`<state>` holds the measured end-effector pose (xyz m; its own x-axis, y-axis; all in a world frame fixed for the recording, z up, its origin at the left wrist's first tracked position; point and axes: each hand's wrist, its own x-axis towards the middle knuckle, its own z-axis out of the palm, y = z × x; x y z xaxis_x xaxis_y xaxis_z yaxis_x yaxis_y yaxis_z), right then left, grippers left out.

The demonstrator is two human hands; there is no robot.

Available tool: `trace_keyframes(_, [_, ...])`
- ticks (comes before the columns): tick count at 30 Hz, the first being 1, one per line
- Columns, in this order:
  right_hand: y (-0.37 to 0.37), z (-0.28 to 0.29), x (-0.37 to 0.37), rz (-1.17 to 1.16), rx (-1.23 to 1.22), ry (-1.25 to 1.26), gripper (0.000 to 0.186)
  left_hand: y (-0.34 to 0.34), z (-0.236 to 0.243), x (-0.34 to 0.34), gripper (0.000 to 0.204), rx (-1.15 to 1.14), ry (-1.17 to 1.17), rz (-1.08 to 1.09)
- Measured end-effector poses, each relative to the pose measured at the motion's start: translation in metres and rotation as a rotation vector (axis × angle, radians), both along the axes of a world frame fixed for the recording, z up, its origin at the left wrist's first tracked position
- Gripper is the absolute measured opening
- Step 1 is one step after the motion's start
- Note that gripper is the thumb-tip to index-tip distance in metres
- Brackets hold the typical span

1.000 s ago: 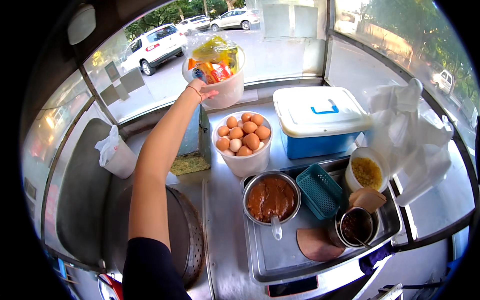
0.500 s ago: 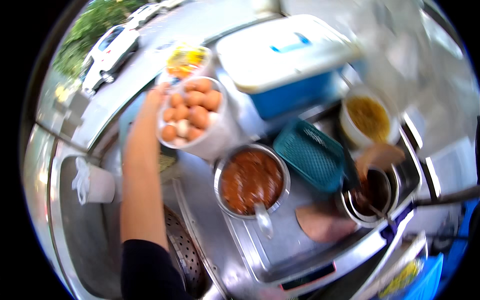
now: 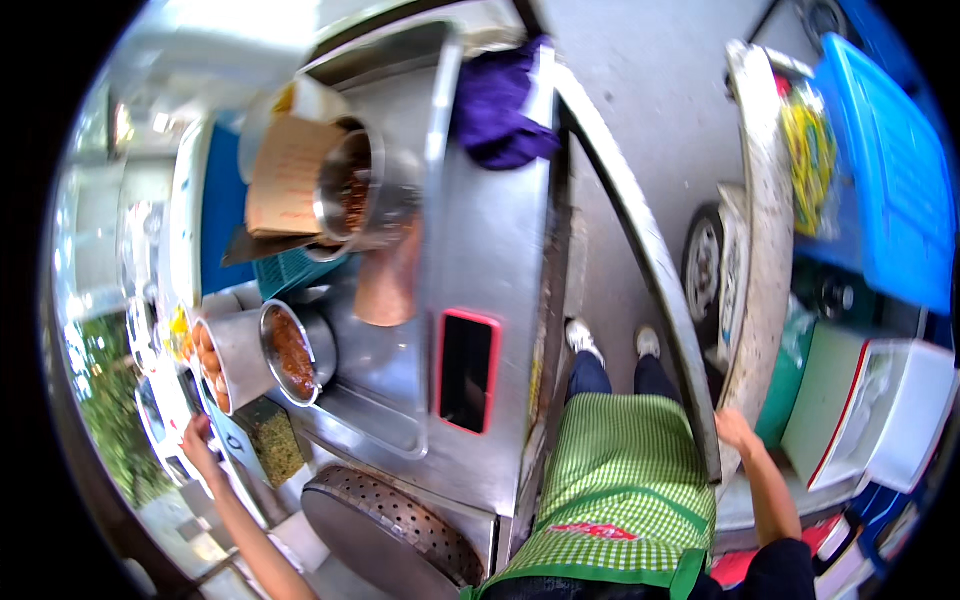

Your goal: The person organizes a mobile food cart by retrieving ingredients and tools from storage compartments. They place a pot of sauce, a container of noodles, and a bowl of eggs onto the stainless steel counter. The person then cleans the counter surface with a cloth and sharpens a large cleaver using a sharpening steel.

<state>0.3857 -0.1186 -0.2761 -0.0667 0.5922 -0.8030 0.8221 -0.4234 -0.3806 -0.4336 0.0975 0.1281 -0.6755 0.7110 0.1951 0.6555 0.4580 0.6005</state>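
My left hand is at the far left, beside the white bucket of brown eggs. Its fingers look loosely apart, and I see nothing held in them. Next to the bucket stands a steel pot of reddish-brown sauce. On the right, my right hand rests with bent fingers on the edge of a pale, worn beam, near the lower end of a metal bar. Part of its grip is hidden.
A phone with a red rim lies on the steel counter. Behind it are a purple cloth, a steel pot and cardboard. A perforated steel lid is nearer. Right stand a blue tub and white box.
The view has swung right and down, so the counter now lies on the left. My right hand, the beam and my green checked apron have come into view. My left hand remains near the eggs.
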Motion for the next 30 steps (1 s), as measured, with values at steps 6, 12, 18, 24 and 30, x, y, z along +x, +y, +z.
trace_keyframes(6, [0.021, 0.034, -0.01, -0.175, 0.033, 0.321, 0.06, -0.06, -0.051, 0.309, 0.027, -0.301, 0.358, -0.353])
trace_keyframes(12, [0.02, 0.026, -0.022, -0.168, -0.032, 0.449, 0.059, -0.109, -0.135, 0.427, 0.02, -0.583, 0.092, -0.564])
trace_keyframes(18, [0.009, 0.016, -0.041, -0.251, -0.023, 0.567, 0.057, -0.11, -0.214, 0.433, 0.023, -0.551, 0.109, -0.501])
trace_keyframes(24, [0.011, 0.012, -0.028, -0.392, 0.026, 0.596, 0.053, -0.117, -0.249, 0.439, 0.024, -0.316, 0.19, -0.433])
trace_keyframes(30, [0.013, 0.003, -0.016, -0.433, 0.086, 0.66, 0.05, -0.121, -0.26, 0.421, 0.022, -0.193, 0.262, -0.434])
